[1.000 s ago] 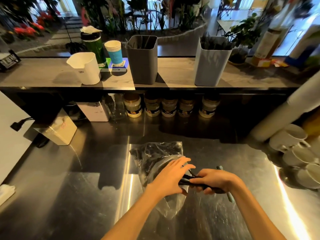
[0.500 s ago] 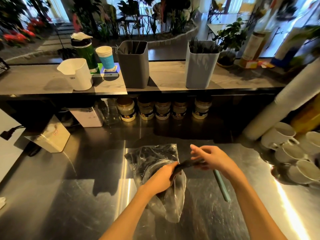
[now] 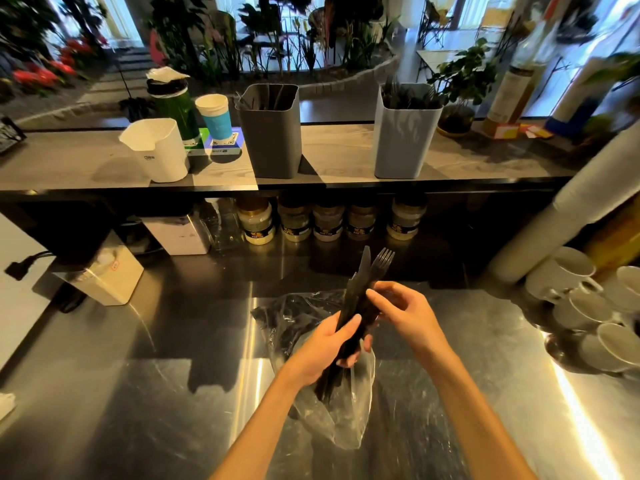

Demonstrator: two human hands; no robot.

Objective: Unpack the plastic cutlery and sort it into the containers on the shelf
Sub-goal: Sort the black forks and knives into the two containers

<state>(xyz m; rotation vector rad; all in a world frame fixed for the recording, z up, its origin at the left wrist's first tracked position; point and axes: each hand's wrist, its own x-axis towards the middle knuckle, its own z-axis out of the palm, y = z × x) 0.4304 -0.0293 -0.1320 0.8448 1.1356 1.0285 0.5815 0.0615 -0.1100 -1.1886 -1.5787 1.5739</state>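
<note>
Gripping slim black plastic cutlery (image 3: 360, 299) in left hand (image 3: 329, 344), right hand (image 3: 405, 313) fingers pinching it, crinkled clear bag (image 3: 332, 407) beneath.

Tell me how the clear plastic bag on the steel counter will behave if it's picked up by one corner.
The plastic bag looks thin and crumpled, so it will probably hang limp rather than keep any shape. Dark pieces seem to remain inside, so they may slide toward the low end or spill out. On the glossy steel counter it would likely skid easily when pushed.
</note>
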